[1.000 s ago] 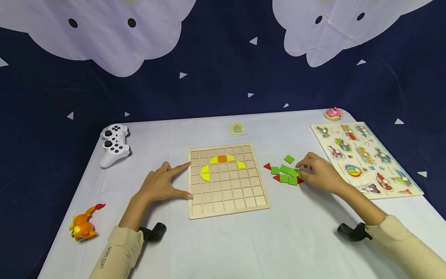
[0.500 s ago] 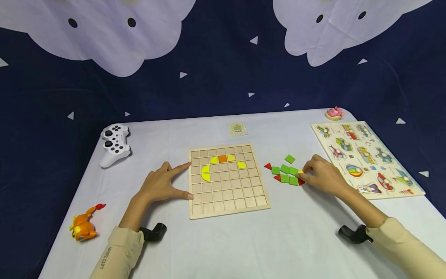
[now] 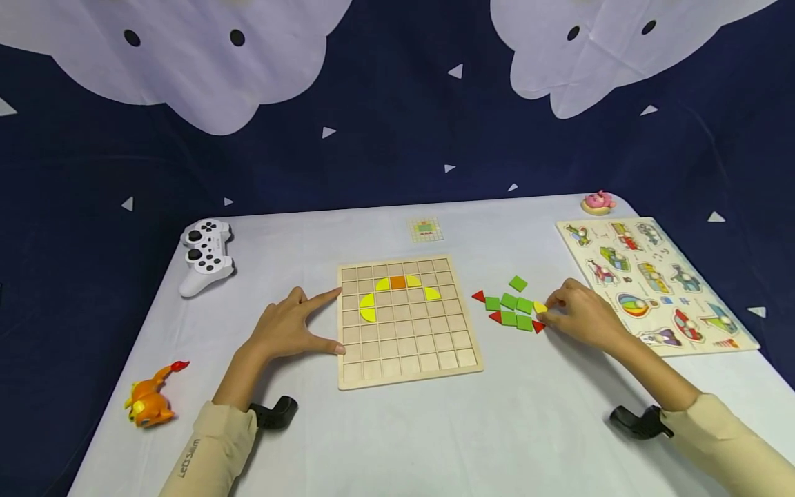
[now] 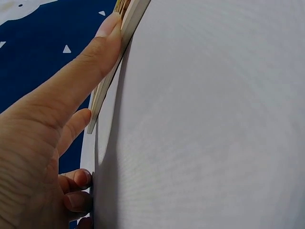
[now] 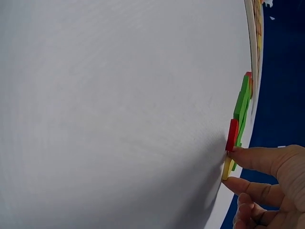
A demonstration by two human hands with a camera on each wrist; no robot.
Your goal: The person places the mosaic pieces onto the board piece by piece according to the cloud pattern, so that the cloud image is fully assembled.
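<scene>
A wooden grid board (image 3: 404,383) lies mid-table, with an orange square tile (image 3: 397,282) and several yellow rounded tiles (image 3: 368,308) set in its upper rows. My left hand (image 3: 287,326) touches the board's left edge with thumb and index finger stretched apart; the left wrist view shows the thumb (image 4: 88,59) against the board's side. To the right of the board, my right hand (image 3: 584,314) pinches a yellow rounded tile (image 5: 226,168) between thumb and index finger. That tile is at the right end of a cluster of green square tiles (image 3: 508,319) and red triangle tiles (image 3: 538,326).
A small pattern card (image 3: 425,229) lies behind the board. A picture puzzle (image 3: 658,283) and a pink toy (image 3: 598,203) are at the right. A white game controller (image 3: 208,257) and an orange toy figure (image 3: 151,400) lie at the left.
My right hand has shifted slightly right with the yellow tile, which now shows beside the green tiles instead of over them. The left hand has stayed against the board.
</scene>
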